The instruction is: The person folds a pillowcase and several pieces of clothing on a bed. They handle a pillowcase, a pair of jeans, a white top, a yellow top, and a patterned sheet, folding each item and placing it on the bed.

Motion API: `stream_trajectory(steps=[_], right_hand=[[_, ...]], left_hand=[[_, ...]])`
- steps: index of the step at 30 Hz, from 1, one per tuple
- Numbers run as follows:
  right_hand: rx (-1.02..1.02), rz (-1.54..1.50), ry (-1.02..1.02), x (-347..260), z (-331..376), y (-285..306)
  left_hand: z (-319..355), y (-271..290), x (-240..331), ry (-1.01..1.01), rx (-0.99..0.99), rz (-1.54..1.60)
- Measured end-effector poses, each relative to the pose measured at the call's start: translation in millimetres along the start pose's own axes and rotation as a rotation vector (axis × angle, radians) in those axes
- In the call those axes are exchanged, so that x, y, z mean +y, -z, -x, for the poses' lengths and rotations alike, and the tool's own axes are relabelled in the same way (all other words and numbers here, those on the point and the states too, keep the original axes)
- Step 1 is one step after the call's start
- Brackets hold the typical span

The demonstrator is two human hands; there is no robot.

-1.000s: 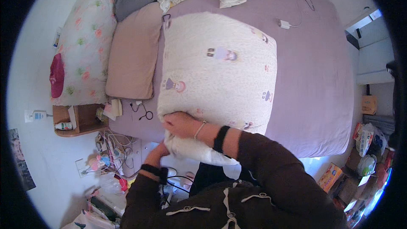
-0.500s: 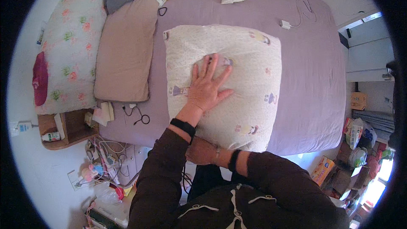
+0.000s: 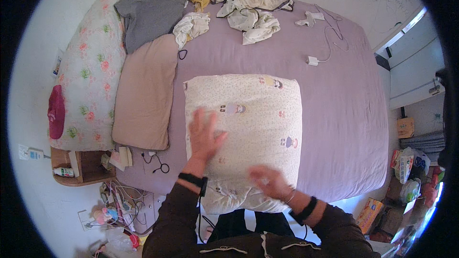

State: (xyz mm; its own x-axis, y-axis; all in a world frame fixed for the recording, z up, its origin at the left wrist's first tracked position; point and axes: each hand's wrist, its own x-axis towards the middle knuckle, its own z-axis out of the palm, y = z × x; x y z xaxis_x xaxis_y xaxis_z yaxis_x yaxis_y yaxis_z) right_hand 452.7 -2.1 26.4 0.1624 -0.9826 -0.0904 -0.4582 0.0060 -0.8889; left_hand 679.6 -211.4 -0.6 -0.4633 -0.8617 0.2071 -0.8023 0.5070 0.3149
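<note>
A cream, roughly square pillow (image 3: 253,129) printed with small figures lies at the near edge of the bed, its near end loose and creased over the edge. Over its left side is my left hand (image 3: 205,134), open with the fingers spread and slightly blurred; whether it touches the cloth I cannot tell. My right hand (image 3: 272,181) is over the near right part of the pillow, fingers toward the left and smeared by motion. Nothing shows held in either hand.
The bed (image 3: 339,134) has a mauve sheet. A tan pillow (image 3: 145,95), a grey cushion (image 3: 155,14) and floral bedding (image 3: 91,81) lie left. Crumpled white clothes (image 3: 253,19) and a white charger (image 3: 312,60) lie farther back. A wooden shelf (image 3: 93,172) adjoins the left edge.
My left hand has lifted and shifted left and nearer. My right hand has come out from under the left arm to the right. My view has tilted, showing more of the bed's far side.
</note>
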Motion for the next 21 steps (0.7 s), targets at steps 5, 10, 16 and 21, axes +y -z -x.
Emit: stream_trajectory(steps=[5, 10, 16, 21], right_hand=[[0.655, 0.500, -0.214, 79.1, -39.8, 95.7], [0.544, -0.349, -0.577, 152.5, -44.6, 80.6], [0.473, -0.911, -0.772, 189.3, -37.3, 81.4], [0.373, -1.111, -0.669, 182.3, -48.6, 93.3]], left_hand=[[64.1, -9.5, -48.9, 0.715, -0.126, 0.702], [94.0, -72.2, -76.7, 0.876, -0.252, 0.728], [92.4, -103.5, -93.2, 1.063, -0.480, 1.393], [74.3, -77.2, -53.9, 1.203, -0.475, 1.831]])
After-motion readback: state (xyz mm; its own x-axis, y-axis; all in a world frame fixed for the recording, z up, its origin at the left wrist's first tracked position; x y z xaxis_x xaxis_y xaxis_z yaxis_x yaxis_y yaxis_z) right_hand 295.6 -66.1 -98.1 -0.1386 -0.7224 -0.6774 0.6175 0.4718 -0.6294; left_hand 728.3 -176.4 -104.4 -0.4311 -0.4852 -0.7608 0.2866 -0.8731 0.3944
